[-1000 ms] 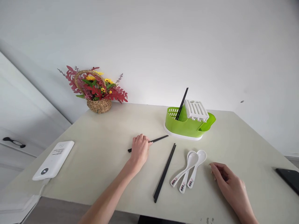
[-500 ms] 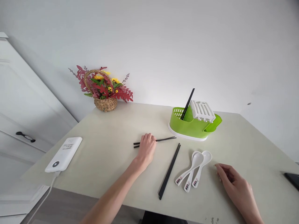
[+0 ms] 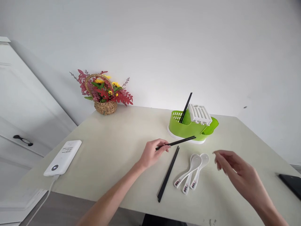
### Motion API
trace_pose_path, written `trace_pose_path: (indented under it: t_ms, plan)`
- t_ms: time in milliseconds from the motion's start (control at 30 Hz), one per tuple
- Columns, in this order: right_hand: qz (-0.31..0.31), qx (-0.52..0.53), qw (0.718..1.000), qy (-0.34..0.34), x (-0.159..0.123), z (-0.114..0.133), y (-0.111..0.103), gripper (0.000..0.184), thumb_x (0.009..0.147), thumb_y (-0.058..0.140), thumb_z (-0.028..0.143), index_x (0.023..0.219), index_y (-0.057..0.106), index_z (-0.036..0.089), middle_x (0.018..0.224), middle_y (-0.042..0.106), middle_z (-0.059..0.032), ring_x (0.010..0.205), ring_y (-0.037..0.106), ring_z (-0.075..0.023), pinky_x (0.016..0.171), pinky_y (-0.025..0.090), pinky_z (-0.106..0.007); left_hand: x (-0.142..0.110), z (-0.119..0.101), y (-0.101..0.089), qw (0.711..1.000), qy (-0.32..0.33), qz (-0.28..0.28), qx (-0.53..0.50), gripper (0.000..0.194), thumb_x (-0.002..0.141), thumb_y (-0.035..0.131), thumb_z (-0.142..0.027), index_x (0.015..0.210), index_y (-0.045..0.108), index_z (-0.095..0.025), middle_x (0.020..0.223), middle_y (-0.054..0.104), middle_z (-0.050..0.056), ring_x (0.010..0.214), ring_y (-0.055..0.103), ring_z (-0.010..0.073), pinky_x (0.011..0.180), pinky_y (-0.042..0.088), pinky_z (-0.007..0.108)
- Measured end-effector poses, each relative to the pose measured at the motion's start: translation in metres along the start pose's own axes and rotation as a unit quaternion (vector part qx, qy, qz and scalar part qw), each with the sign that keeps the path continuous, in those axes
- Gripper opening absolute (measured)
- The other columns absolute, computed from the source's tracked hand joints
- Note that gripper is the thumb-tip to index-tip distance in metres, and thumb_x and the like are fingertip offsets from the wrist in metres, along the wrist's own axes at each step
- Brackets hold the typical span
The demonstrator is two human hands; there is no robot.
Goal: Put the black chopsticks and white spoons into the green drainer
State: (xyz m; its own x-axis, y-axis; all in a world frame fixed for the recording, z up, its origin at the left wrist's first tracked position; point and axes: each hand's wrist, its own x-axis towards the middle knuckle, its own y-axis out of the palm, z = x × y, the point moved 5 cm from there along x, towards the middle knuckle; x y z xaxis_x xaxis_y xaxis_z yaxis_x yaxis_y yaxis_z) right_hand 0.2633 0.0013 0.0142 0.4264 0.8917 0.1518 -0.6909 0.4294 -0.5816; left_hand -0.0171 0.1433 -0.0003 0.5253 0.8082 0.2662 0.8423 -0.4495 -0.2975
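My left hand (image 3: 154, 153) is closed around a pair of black chopsticks (image 3: 182, 141), raised off the table with their far ends pointing right, in front of the green utensil holder (image 3: 185, 129). My right hand (image 3: 237, 171) is lifted to the right of three white spoons (image 3: 196, 163), fingers loosely bent and apart, with nothing in it. The spoons lie overlapping. Another pair of black chopsticks (image 3: 168, 174) rests on the table just left of them. More black chopsticks (image 3: 186, 108) stand tilted inside the holder's left compartment.
A white slotted rack (image 3: 200, 114) sits atop the holder. At the back left stands a wicker basket (image 3: 105, 107) of artificial flowers. A white power bank (image 3: 63, 158) with a cable lies at the left edge, and a dark phone (image 3: 290, 184) at the right.
My left hand has lifted the chopsticks from the table and turned, moving them toward the right. My right hand has risen off the table and opened a little.
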Motion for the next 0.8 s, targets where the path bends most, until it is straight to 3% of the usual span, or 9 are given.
trace_pose_path:
  t_ms: [133, 233, 300, 400, 500, 667, 800]
  plan:
    - [0.093, 0.01, 0.989, -0.118, 0.017, 0.079, 0.016, 0.056, 0.092, 0.063, 0.065, 0.133, 0.065, 0.027, 0.1, 0.073, -0.0073, 0.079, 0.068, -0.0197, 0.058, 0.053, -0.026, 0.001, -0.003, 0.004, 0.983, -0.053, 0.006, -0.175, 0.035, 0.091, 0.075, -0.049, 0.097, 0.071, -0.015, 0.093, 0.08, 0.009, 0.084, 0.077, 0.0223, 0.088, 0.059, 0.038]
    - [0.125, 0.015, 0.973, -0.195, 0.028, 0.124, 0.031, 0.056, 0.098, 0.059, 0.061, 0.144, 0.058, 0.029, 0.092, 0.07, -0.0026, 0.078, 0.065, -0.0165, 0.067, 0.056, -0.027, 0.001, 0.0, 0.008, 0.967, -0.071, 0.0, -0.243, 0.038, 0.085, 0.082, -0.048, 0.094, 0.07, -0.013, 0.086, 0.08, 0.009, 0.082, 0.077, 0.0234, 0.088, 0.06, 0.041]
    - [0.139, 0.012, 0.966, -0.216, 0.035, 0.143, 0.04, 0.053, 0.1, 0.056, 0.06, 0.141, 0.06, 0.028, 0.086, 0.068, -0.0014, 0.074, 0.063, -0.0158, 0.065, 0.054, -0.027, 0.001, 0.001, 0.009, 0.963, -0.073, -0.002, -0.26, 0.037, 0.084, 0.083, -0.047, 0.094, 0.071, -0.013, 0.085, 0.08, 0.009, 0.083, 0.077, 0.0236, 0.089, 0.059, 0.041]
    - [0.162, 0.0, 0.957, -0.241, 0.042, 0.162, 0.051, 0.04, 0.101, 0.055, 0.059, 0.109, 0.071, 0.023, 0.084, 0.07, -0.0035, 0.072, 0.062, -0.0158, 0.06, 0.051, -0.026, 0.002, 0.003, 0.01, 0.961, -0.075, -0.008, -0.267, 0.036, 0.084, 0.083, -0.045, 0.095, 0.073, -0.012, 0.086, 0.081, 0.009, 0.085, 0.078, 0.024, 0.09, 0.06, 0.04]
    - [0.15, -0.013, 0.952, -0.268, 0.046, 0.172, 0.057, 0.041, 0.104, 0.052, 0.054, 0.079, 0.064, 0.023, 0.079, 0.069, -0.0024, 0.066, 0.059, -0.0137, 0.06, 0.047, -0.026, 0.003, 0.007, 0.008, 0.958, -0.075, -0.017, -0.275, 0.037, 0.082, 0.085, -0.044, 0.097, 0.075, -0.012, 0.088, 0.081, 0.01, 0.087, 0.079, 0.0252, 0.091, 0.06, 0.041]
    - [0.138, -0.034, 0.953, -0.267, 0.05, 0.175, 0.062, 0.045, 0.105, 0.051, 0.05, 0.068, 0.055, 0.024, 0.065, 0.063, 0.0021, 0.057, 0.053, -0.0114, 0.058, 0.043, -0.025, 0.004, 0.009, 0.002, 0.973, -0.064, 0.018, -0.222, 0.035, 0.084, 0.083, -0.044, 0.102, 0.082, -0.013, 0.101, 0.082, 0.01, 0.097, 0.078, 0.0265, 0.098, 0.059, 0.038]
    - [0.141, -0.044, 0.956, -0.253, 0.052, 0.173, 0.062, 0.044, 0.103, 0.053, 0.052, 0.071, 0.059, 0.024, 0.065, 0.064, 0.0027, 0.058, 0.057, -0.0112, 0.058, 0.044, -0.024, 0.002, 0.015, -0.002, 0.978, -0.074, 0.056, -0.185, 0.038, 0.085, 0.081, -0.047, 0.105, 0.084, -0.015, 0.101, 0.083, 0.009, 0.099, 0.078, 0.0271, 0.096, 0.059, 0.035]
